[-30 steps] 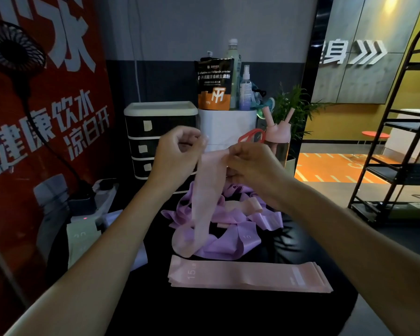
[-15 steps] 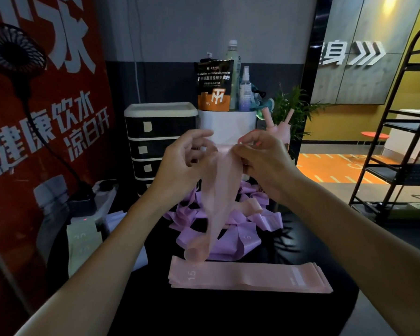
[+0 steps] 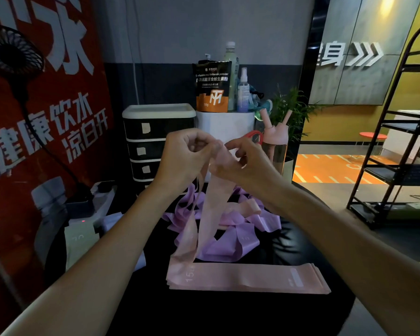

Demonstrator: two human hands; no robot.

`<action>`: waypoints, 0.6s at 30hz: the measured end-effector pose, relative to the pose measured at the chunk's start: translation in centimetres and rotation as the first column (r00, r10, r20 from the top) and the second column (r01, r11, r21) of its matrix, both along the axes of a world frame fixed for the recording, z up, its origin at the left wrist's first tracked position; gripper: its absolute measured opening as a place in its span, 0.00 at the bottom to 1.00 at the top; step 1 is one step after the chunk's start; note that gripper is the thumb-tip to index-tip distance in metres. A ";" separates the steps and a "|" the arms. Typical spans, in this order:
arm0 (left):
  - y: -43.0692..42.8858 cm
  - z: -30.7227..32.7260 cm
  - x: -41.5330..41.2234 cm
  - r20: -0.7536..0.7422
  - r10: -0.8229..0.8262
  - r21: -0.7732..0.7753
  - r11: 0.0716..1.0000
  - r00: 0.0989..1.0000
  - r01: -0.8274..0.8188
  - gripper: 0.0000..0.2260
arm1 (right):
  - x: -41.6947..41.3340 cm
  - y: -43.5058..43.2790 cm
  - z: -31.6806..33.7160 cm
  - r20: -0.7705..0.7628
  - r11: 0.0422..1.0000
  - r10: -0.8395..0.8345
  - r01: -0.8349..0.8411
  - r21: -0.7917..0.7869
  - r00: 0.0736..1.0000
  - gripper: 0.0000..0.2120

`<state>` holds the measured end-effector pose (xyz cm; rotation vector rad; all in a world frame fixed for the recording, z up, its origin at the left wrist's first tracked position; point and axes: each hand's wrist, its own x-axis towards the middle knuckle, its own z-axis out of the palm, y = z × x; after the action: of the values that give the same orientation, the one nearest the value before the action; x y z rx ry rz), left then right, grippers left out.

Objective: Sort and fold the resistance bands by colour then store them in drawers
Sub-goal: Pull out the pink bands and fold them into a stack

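Note:
A pink resistance band (image 3: 210, 209) hangs as a long loop from both hands above the black table (image 3: 289, 309). My left hand (image 3: 183, 157) pinches its top left edge, and my right hand (image 3: 244, 161) pinches the top right edge close beside it. Its lower end dangles just over a flat stack of folded pink bands (image 3: 247, 278) near the table's front. A tangled heap of purple bands (image 3: 230, 241) lies behind that stack. The black drawer unit (image 3: 150, 141) with a white top stands at the back, drawers closed.
A pale green folded band (image 3: 79, 241) lies at the table's left beside a power strip (image 3: 102, 190). Behind stand a white box (image 3: 224, 123) with a supplement pouch and bottles, a pink bottle (image 3: 275, 141), and a fan (image 3: 10, 52). A black metal rack (image 3: 398, 151) stands at right.
Both hands have lifted the pink band a little and drawn together at its top. The band's lower end has swung down toward the folded pink stack.

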<state>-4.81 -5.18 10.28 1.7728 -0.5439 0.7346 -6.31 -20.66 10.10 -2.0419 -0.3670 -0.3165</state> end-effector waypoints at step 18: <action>1.2 0.4 -0.4 -0.207 -0.047 -0.068 0.997 0.977 0.033 0.04 | 1.1 -0.8 -0.6 0.000 0.997 0.053 -0.053 0.050 0.999 0.05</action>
<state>-5.18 -3.99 10.64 1.7490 -0.4088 0.5248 -5.21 -21.49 9.45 -1.9801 -0.4079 -0.2893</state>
